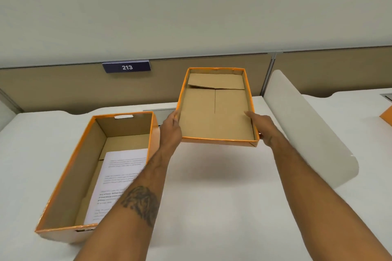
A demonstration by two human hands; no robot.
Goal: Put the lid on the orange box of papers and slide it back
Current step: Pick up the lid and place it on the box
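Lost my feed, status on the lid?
Left hand and right hand hold lid aloft, underside up. Orange box open, papers inside. Nothing between.

Orange card, brown insides, white worktop

The box (70, 178) and lid (216, 110) show orange rims and plain brown cardboard inside; the papers (118, 178) are white with black print, too blurred to read. The worktop (212, 197) is white, the sign (126, 67) dark blue with white "213", the partition (63, 89) tan.
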